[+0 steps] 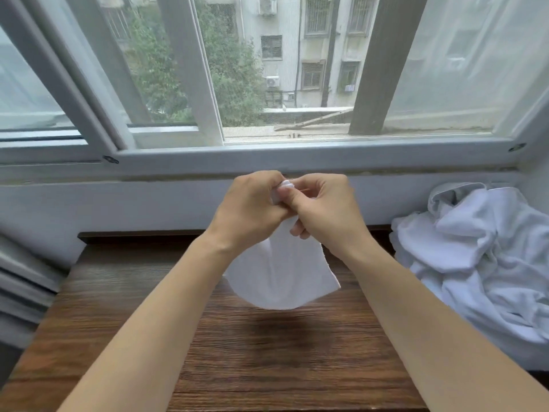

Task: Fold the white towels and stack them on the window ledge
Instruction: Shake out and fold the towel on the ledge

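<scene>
Both hands raised together above the middle of the dark wood-grain tabletop (118,307), in front of the wall below the window. Left hand (249,206) and right hand (323,209) touching each other, fingers curled, both pinching the bunched top edge of one small white cloth towel (279,278). A nub of the cloth shows between the thumbs. The rest of the towel hangs free below the hands, doubled over, its rounded lower fold clear of the tabletop with a soft shadow beneath it.

At the right edge of the tabletop: a heaped pile of crumpled white towels (481,263), unfolded, reaching up against the wall corner. Well apart from the hands.

Pale window ledge (386,157) runs along behind the hands, under the sliding frames. No folded towel visible on it; stacking looks not yet begun.

Judged step: corners brought together, first fold being matched in the air.

Risks from here:
- Pinch is only on the top edge. If one corner slips out, the towel drops open and the fold has to be redone.
- Hanging halves look uneven at the lower right. Laying it down so would set a skewed fold.
- The ledge seems narrow. A loosely folded towel could overhang and slide off.
- The pile sits near the table's right edge and could be dragged off when pulling the next piece.
</scene>
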Available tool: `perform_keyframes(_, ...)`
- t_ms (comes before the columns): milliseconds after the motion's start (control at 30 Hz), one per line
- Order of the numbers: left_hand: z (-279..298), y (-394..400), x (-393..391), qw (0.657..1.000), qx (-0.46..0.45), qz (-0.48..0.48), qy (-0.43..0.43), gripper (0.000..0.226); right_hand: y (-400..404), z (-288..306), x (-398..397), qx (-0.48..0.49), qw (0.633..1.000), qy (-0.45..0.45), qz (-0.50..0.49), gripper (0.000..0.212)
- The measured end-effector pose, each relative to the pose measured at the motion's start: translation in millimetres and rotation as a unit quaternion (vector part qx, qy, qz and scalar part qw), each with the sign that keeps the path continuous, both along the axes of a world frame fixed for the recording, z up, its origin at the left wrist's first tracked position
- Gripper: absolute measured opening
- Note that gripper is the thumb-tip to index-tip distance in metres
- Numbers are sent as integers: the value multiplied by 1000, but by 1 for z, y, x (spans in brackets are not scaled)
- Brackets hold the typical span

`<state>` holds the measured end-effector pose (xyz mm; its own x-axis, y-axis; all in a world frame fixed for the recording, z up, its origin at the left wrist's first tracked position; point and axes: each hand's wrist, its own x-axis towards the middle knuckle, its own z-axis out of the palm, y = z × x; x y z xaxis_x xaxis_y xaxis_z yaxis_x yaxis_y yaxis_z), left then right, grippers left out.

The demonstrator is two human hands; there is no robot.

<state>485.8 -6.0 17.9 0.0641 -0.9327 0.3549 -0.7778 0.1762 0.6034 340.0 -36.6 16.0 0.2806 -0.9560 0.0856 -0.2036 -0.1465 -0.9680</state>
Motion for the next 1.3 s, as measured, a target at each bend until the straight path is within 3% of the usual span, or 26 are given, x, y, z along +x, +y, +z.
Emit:
perform_keyframes(200,-8,-5,-7,999,16,3,28,20,4,-17,7,-33,995,-43,-80,9)
perform_keyframes(400,3,-2,5,989,68,45,120,67,-3,-22,-3,-119,979,-66,-153,9)
perform_keyframes(500,9,-5,25,956,119,54,261,44,-13,-13,-16,-79,984,-98,-125,16)
perform_keyframes(600,13,-8,39,904,155,44,396,34,-23,-8,-24,-77,995,-40,-54,15)
perform_keyframes(733,11,-7,38,933,118,-30,339,41,-23,-5,-19,-130,989,65,31,10)
perform_keyframes(833,10,-7,29,938,82,-102,320,44,-18,3,-10,-161,972,143,92,26)
perform_keyframes(933,9,-12,28,943,50,-115,308,51,-20,7,-9,-127,971,124,157,24)
perform_keyframes(1067,8,-10,27,935,37,-121,330,49,-29,5,-15,-92,979,85,162,24)
perform_keyframes(1133,-3,-7,26,942,4,-90,323,36,-33,2,-19,-84,982,88,146,19)
perform_keyframes(1200,-23,1,28,956,-55,-1,289,17,-36,3,-24,-85,984,85,133,12)
perform_keyframes(1300,-64,24,39,964,-63,78,245,24,-40,8,-31,-92,982,93,134,10)
